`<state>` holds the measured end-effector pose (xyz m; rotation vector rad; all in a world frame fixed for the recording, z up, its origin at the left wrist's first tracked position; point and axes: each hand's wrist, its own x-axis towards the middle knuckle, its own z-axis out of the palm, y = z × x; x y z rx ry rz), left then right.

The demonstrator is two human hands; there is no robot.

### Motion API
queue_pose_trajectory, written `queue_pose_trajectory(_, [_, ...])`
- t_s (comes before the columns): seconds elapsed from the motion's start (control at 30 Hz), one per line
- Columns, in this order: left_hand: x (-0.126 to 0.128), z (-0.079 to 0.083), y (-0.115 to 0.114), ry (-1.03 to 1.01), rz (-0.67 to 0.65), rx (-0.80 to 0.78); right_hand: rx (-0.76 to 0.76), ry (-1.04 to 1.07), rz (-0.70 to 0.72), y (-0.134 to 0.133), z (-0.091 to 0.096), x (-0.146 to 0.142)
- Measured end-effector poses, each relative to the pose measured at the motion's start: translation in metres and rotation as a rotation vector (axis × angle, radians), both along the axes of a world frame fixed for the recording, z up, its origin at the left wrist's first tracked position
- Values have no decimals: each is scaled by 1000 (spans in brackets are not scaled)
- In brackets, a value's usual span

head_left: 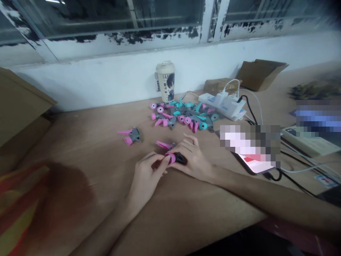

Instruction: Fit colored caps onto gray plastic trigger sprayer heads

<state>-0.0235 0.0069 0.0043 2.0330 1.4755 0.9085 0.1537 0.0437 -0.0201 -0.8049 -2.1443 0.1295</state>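
Both my hands rest on the wooden table (87,142) around one small spray trigger head (174,156), grey with a pink collar and pink lever. My right hand (193,158) wraps its fingers round the grey body. My left hand (147,174) pinches the pink collar at its near end. A single finished-looking trigger head (132,135) lies apart to the left. A heap of several pink, teal and grey trigger heads (185,115) lies farther back.
A cream coffee tumbler (165,81) stands by the wall. A white power strip (226,103) with plugs and cables sits at the right, beside a phone (254,163). Cardboard boxes (18,103) stand at the left, a cardboard flap (259,73) at the back right.
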Motion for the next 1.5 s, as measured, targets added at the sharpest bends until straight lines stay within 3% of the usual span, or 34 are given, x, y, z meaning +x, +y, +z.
queue_pose_trajectory(0.13, [0,0,0,-126,-27,-44,-35,11,-23,1,-1,1])
queue_pose_trajectory(0.43, [1,0,0,68,-124,189,-90,71,-59,6,4,4])
queue_pose_trajectory(0.6, [2,0,3,131,-26,189,-94,43,-51,5,2,3])
queue_pose_trajectory(0.8, [7,-3,2,-31,97,97,-65,-17,-17,4,-2,0])
queue_pose_trajectory(0.97, [8,-1,4,80,120,169,-66,-54,-11,2,-1,-3])
queue_pose_trajectory(1.37, [-69,-8,60,312,512,358,-97,33,-123,3,-1,-2])
queue_pose_trajectory(1.5, [-74,-9,62,348,634,360,-119,11,-153,5,-1,-1])
